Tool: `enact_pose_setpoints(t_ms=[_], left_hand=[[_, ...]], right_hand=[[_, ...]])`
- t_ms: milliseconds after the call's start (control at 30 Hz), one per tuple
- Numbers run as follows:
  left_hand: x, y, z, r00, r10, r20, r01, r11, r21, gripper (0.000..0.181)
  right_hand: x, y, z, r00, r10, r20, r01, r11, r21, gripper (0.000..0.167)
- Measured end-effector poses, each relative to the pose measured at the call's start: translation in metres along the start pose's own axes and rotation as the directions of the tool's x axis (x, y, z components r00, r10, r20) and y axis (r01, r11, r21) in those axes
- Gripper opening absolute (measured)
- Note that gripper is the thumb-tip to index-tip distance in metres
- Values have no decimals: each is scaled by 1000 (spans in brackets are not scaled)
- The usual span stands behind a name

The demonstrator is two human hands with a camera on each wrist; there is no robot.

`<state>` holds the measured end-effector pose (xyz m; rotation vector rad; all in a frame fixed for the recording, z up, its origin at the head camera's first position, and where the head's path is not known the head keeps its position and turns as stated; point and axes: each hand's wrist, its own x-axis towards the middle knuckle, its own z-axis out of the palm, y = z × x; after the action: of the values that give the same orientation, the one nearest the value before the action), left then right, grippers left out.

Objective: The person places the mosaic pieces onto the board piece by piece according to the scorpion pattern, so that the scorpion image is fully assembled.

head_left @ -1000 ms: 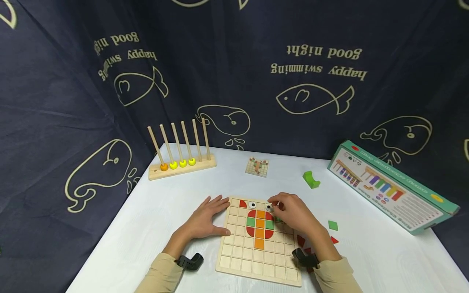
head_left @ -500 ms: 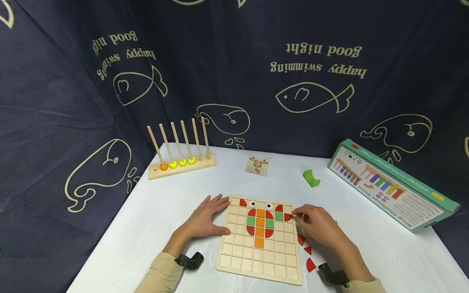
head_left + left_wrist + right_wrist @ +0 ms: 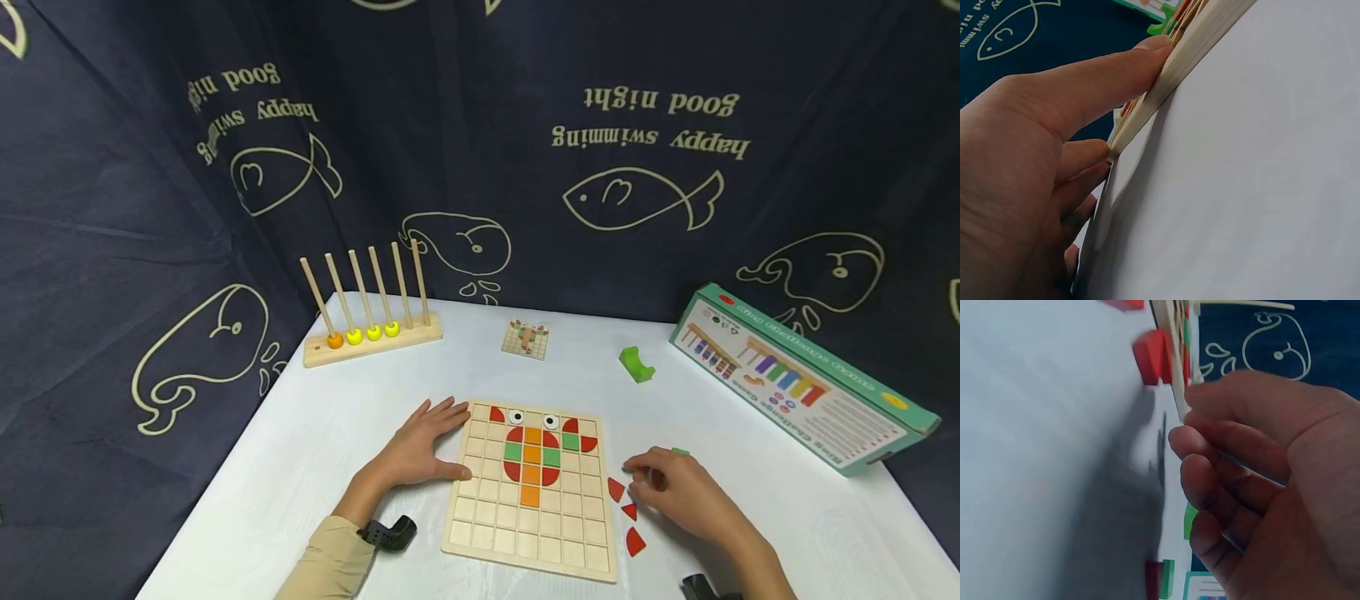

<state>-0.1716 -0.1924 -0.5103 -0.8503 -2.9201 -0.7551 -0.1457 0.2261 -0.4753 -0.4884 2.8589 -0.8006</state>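
Note:
A square wooden grid board (image 3: 517, 533) lies on the white table, with red, green and orange tiles and two eye tiles set in its upper cells. My left hand (image 3: 416, 446) rests with spread fingers against the board's left edge; the left wrist view shows the thumb (image 3: 1154, 53) on its wooden rim. To the right of the board, my right hand (image 3: 678, 487) hovers beside loose red quarter-round and triangular tiles (image 3: 635, 542). Its fingers (image 3: 1200, 475) bend loosely, with nothing between them and the thumb. A green tile (image 3: 680, 452) is mostly hidden behind that hand.
Behind the board lies a small pattern card (image 3: 526, 339). A wooden peg stand (image 3: 375, 343) with orange and yellow beads is at the back left. Towards the back right are a green curved block (image 3: 637, 365) and a long game box (image 3: 795, 383). Dark fabric (image 3: 480, 150) hangs behind.
My right hand has left the eye tile, passed the red tile at the board's right edge, and moved right and nearer, off the board. The left hand stays put.

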Motion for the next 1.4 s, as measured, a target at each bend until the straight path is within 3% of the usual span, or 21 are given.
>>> enact_pose_setpoints(t_ms=[233, 467, 600, 1067, 1400], left_hand=[[1, -1, 1, 1000, -4, -3, 4, 1000, 0, 97], [2, -1, 1, 1000, -11, -5, 11, 1000, -2, 97], [2, -1, 1, 1000, -11, -8, 11, 1000, -2, 98], [3, -1, 0, 1000, 1, -22, -1, 1000, 0, 97], [0, -1, 2, 1000, -4, -9, 4, 1000, -2, 99]], right_hand=[[-4, -11, 12, 999, -11, 38, 11, 1000, 4, 26], [-2, -18, 16, 998, 67, -8, -67, 997, -40, 24], [0, -17, 11, 997, 65, -38, -67, 996, -64, 24], [28, -43, 11, 998, -25, -57, 21, 997, -77, 28], [43, -59, 23, 986, -159, -58, 151, 981, -123, 26]])
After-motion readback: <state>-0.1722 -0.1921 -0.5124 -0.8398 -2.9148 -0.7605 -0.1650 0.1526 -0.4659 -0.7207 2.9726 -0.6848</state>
